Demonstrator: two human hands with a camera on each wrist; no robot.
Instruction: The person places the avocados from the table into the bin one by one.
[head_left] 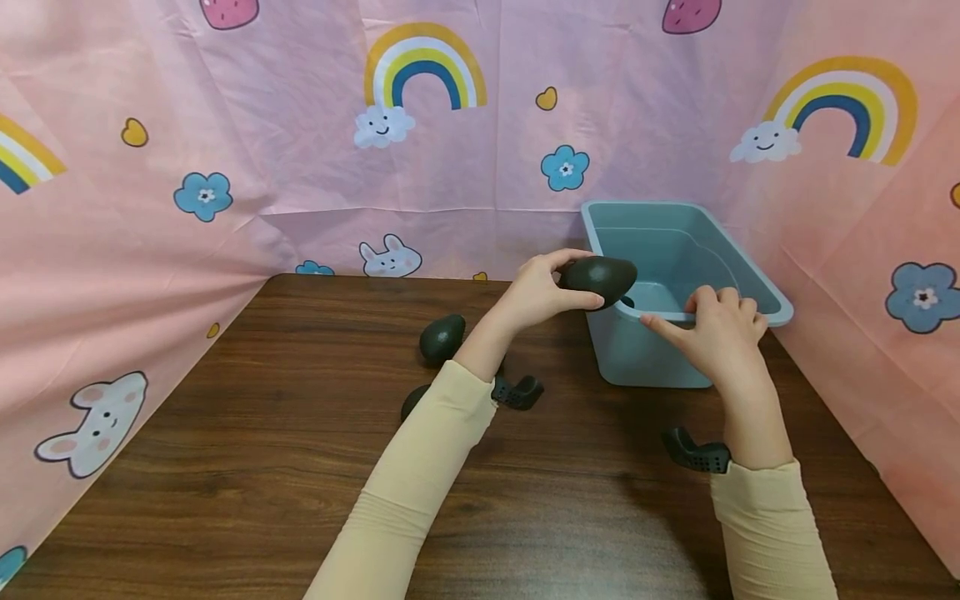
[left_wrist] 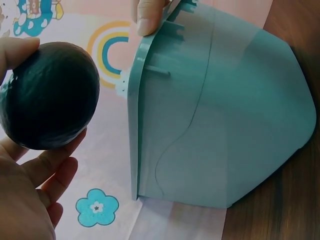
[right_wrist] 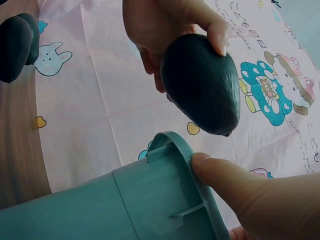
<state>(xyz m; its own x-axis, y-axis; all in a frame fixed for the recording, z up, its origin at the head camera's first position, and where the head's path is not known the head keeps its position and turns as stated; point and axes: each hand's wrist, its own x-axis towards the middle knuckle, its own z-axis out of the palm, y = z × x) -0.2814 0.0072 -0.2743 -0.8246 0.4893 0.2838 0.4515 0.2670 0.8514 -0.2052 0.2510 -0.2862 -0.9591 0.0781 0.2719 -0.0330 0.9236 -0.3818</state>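
Observation:
My left hand (head_left: 536,292) grips a dark green avocado (head_left: 600,279) between thumb and fingers, above the near left corner of a blue-green plastic bin (head_left: 652,354). In the right wrist view the avocado (right_wrist: 200,85) hangs over the bin's rim (right_wrist: 172,137), apart from it. My right hand (head_left: 723,333) holds the bin's near rim, the thumb (right_wrist: 215,167) pressed against its edge. On the table, left of the bin, lie an avocado (head_left: 442,339) and another avocado (head_left: 415,402) partly hidden by my left sleeve. A small dark patch shows just inside the bin's near left corner; its kind cannot be told.
The brown wooden table (head_left: 247,433) is bordered by a pink printed cloth (head_left: 315,167) at the back and both sides. The bin stands at the back right, close to the cloth. A black wrist mount (head_left: 517,392) sits on my left wrist, another mount (head_left: 697,454) on my right.

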